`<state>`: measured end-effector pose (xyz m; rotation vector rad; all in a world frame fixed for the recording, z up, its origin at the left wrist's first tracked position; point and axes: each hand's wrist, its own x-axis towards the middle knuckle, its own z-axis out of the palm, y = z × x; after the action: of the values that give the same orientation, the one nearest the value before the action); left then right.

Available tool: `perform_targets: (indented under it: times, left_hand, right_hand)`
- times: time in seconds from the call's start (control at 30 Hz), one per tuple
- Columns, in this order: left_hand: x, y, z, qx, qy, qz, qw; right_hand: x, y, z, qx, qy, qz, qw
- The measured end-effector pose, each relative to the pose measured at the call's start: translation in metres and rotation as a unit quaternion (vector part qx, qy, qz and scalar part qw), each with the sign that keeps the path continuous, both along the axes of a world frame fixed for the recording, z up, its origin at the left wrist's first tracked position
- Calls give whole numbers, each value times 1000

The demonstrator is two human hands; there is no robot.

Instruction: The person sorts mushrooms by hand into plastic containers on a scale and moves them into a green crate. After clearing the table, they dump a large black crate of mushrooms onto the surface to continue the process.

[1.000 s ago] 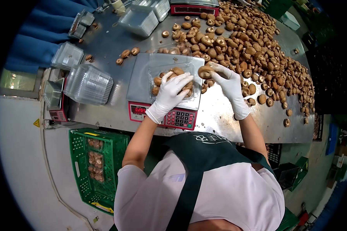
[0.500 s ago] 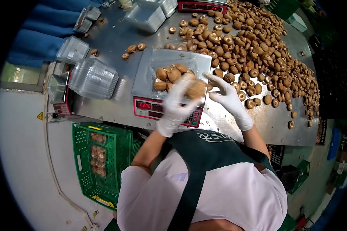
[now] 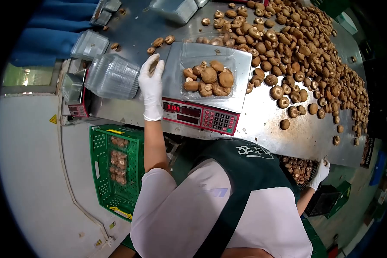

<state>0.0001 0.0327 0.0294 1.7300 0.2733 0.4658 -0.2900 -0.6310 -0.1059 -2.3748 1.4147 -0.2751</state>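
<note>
Mushrooms (image 3: 208,75) sit bunched in a clear plastic tray (image 3: 193,96) on your scale (image 3: 173,81), their rounded brown caps mostly facing up and a few pale stems showing; the red display (image 3: 173,107) reads 0.165. Your left hand (image 3: 151,88) is at the scale's left edge, thumb and fingers pinched narrowly around a single brown mushroom (image 3: 154,66), with the trayful to its right and not touching it. Your right hand (image 3: 320,174) is well off to the scale's right, next to some crated mushrooms (image 3: 297,168); I cannot tell whether it grips anything. Stacked clear containers (image 3: 112,76) stand left of the scale, and a broad loose heap (image 3: 288,47) spreads beyond it and rightward.
</note>
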Motion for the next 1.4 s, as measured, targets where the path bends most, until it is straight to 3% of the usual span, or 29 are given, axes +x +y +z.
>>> perform_targets:
  times: [0.03, 0.1, 0.17, 0.2, 0.3, 0.37, 0.4, 0.43, 0.6, 0.63, 0.7, 0.73, 0.87, 0.9, 0.97, 1.0, 1.07, 1.2, 1.33, 1.4]
  left_hand:
    - [2, 3, -5, 16, 20, -10, 1000]
    - [6, -1, -8, 26, 40, -30, 998]
    - [2, -21, -7, 314, -19, -56, 948]
    - [1, -31, -4, 319, -27, -91, 943]
    - [-5, -57, 0, 371, -58, -180, 909]
    - [-8, -63, -9, 399, -27, -218, 890]
    - [-11, -65, -12, 417, -5, -244, 876]
    - [-13, -67, -14, 490, 8, -242, 837]
    - [-17, -74, -17, 522, 51, -236, 818]
    - [-18, -78, -17, 528, 66, -225, 816]
    - [-20, -83, -16, 528, 65, -225, 816]
    - [-21, -84, -16, 527, 66, -226, 817]
    - [-21, -85, -18, 515, 52, -226, 826]
    - [-21, -84, -17, 486, 24, -226, 844]
    - [-19, -79, -13, 323, -30, -209, 922]
    - [-18, -75, -16, 247, -38, -179, 951]
    - [-13, -63, -20, 196, -44, -126, 972]
    - [-8, -44, -20, 108, -8, -105, 989]
    - [-13, -40, -20, 76, 8, -108, 991]
    - [-16, -36, -18, 84, 20, -98, 991]
  right_hand:
    - [-10, -2, 7, 9, 78, -14, 997]
    - [-9, 12, 14, -47, 86, -13, 995]
    - [-1, 12, 19, -129, 94, 9, 987]
    - [17, 33, 38, -62, 29, 28, 997]
    - [66, 52, 31, 27, -113, 60, 991]
    - [108, 81, 47, 35, -68, 86, 993]
    - [122, 73, 20, -28, -72, 126, 989]
    - [139, 81, 22, -19, -84, 154, 984]
    - [199, 106, 26, 6, -103, 252, 962]
    - [207, 111, 20, -41, -53, 247, 967]
    - [218, 109, 6, -77, 8, 246, 966]
    - [222, 105, -5, -117, -37, 240, 963]
    - [230, 83, -18, -51, -72, 188, 978]
    - [233, 77, -25, 43, -137, 196, 970]
    - [248, 86, -21, 179, -173, 196, 948]
    - [247, 123, 29, 330, -213, 185, 901]
    - [254, 170, 63, 451, -231, 247, 826]
    - [256, 274, 122, 437, -198, 430, 765]
    - [268, 360, 149, 264, -321, 618, 668]
    - [282, 393, 152, 156, -319, 663, 659]
